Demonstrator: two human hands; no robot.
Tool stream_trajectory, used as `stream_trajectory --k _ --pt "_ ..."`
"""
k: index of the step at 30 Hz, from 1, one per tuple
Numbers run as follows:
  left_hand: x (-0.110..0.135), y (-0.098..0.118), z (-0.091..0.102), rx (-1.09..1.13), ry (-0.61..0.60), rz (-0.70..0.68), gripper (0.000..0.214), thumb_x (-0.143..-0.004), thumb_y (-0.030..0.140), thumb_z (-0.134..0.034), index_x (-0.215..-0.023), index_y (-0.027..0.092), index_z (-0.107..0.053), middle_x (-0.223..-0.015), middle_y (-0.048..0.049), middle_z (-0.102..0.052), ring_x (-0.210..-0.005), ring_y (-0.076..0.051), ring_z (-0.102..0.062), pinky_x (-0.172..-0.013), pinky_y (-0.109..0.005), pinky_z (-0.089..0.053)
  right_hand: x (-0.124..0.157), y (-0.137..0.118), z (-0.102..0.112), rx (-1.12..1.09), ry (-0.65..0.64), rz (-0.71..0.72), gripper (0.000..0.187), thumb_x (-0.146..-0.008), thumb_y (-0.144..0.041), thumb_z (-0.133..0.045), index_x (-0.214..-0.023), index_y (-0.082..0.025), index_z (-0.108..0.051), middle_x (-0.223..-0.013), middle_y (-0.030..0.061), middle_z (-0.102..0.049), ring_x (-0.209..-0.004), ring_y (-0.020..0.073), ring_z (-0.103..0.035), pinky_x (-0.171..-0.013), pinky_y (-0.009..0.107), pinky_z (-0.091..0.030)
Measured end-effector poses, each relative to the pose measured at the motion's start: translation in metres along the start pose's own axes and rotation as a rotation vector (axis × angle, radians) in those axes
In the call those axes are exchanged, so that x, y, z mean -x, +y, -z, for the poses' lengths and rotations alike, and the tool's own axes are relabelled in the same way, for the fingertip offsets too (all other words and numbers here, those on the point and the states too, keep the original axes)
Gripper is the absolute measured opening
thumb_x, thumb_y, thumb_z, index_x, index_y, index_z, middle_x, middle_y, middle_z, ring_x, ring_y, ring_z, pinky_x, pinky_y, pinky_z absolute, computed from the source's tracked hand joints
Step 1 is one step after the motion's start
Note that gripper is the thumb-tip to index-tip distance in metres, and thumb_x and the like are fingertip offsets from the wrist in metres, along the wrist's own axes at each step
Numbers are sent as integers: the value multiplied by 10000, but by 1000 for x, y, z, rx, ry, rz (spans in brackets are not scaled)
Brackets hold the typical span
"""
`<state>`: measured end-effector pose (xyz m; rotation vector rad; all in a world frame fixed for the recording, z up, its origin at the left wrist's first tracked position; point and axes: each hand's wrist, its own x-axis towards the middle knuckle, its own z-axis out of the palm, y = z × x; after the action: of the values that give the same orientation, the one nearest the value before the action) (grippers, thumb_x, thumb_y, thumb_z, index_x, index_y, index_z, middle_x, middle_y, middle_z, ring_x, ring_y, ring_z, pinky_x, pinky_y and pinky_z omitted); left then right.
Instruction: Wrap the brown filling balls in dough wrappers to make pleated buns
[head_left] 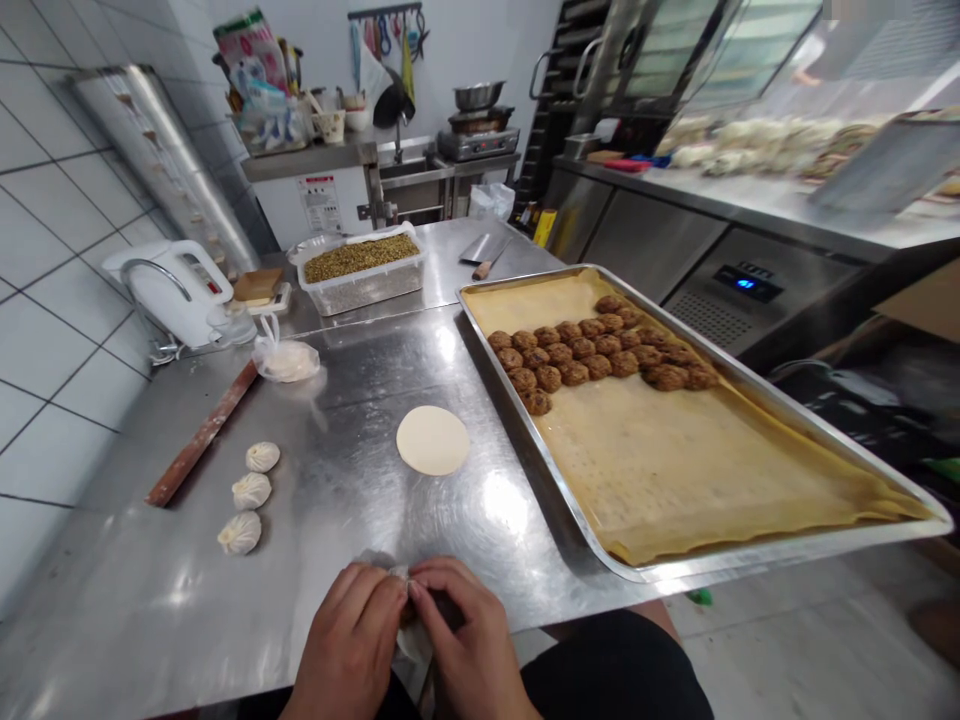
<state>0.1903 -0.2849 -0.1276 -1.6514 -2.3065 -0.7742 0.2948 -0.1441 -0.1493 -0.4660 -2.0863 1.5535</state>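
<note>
At the table's near edge, my left hand (347, 640) and my right hand (472, 630) meet, fingers pinched together on a dough-wrapped bun (412, 643). Most of that bun is hidden behind my fingers; only some pale dough shows between them. A flat round dough wrapper (433, 440) lies on the steel table beyond my hands. To the left, three pleated buns (251, 490) sit in a row. Right of the wrapper stands a large metal tray (555, 470) lined with yellowish sheet, bearing several rows of brown filling balls (575, 372).
A wooden rolling pin (202, 435) and a tied plastic bag (287, 360) lie at the left. Farther back are a white kettle (166, 290), a tub of greenish-brown crumbly filling (364, 278) and a scraper (480, 249). A steel counter (720, 215) runs along the right.
</note>
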Motion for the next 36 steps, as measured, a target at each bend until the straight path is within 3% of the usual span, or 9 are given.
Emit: stream_trajectory --k 5,8,11,15,17,22,29,33,36 --pt "2 -3 3 6 -38 -40 292 -1027 97 -481 -1271 167 -623 -935 -70 -678 -823 -192 -640 -741 -334 -574 7 7 1 81 -54 203 278 -997 -185 -602 -1225 -266 -738 -1190 105 -769 -1068 248 -750 -927 372 -644" --pt "3 -1 1 1 38 -61 258 -990 35 -493 -1150 165 -650 -925 -74 -675 -855 -207 -644 -801 -370 -573 6 10 2 63 -11 103 170 -1001 -218 -623 -1072 -254 -774 -1093 90 -782 -993 239 -762 -875 347 -646" --pt "3 0 0 -3 -6 -10 230 -990 37 -488 -1094 165 -650 -914 -73 -671 -844 -211 -647 -773 -374 -573 3 6 1 21 -4 -10 204 -1030 -260 -590 -938 -241 -772 -1021 87 -775 -939 231 -757 -838 342 -644" --pt "2 -1 4 -18 -72 -28 321 -1020 91 -488 -1311 157 -604 -932 -70 -680 -813 -197 -647 -714 -336 -575 7 7 2 64 -85 151 255 -1019 -181 -560 -1177 -254 -746 -1199 109 -759 -1081 239 -742 -940 363 -634" --pt "2 -1 5 -15 -38 -60 305 -1009 73 -495 -1273 158 -623 -924 -68 -680 -806 -193 -643 -726 -334 -574 10 11 4 85 -81 208 306 -994 -152 -589 -1240 -273 -726 -1232 98 -757 -1112 240 -739 -964 358 -629" --pt "0 3 1 -35 104 -57 217 -981 34 -507 -1083 161 -650 -938 -79 -691 -871 -210 -660 -818 -365 -577 6 6 3 12 9 -2 171 -1011 -228 -618 -942 -258 -771 -983 56 -783 -900 216 -762 -805 307 -636" --pt "-2 1 3 -7 -5 -87 280 -1020 89 -484 -1254 113 -636 -917 -80 -676 -812 -189 -640 -724 -328 -580 11 11 4 63 -89 190 270 -1004 -167 -590 -1222 -246 -728 -1201 104 -755 -1089 226 -735 -948 334 -615" --pt "-2 4 1 -26 98 -117 225 -984 36 -484 -1080 127 -667 -899 -81 -678 -830 -202 -643 -788 -358 -579 8 11 3 12 -3 -1 149 -1008 -242 -625 -981 -237 -772 -1032 79 -777 -941 219 -756 -839 316 -627" --pt "-3 4 1 -68 34 -102 268 -1015 73 -442 -1161 128 -660 -907 -79 -689 -817 -197 -653 -764 -343 -587 6 5 3 -15 -25 -35 195 -1031 -252 -581 -984 -229 -769 -1032 94 -775 -937 221 -752 -832 325 -627"
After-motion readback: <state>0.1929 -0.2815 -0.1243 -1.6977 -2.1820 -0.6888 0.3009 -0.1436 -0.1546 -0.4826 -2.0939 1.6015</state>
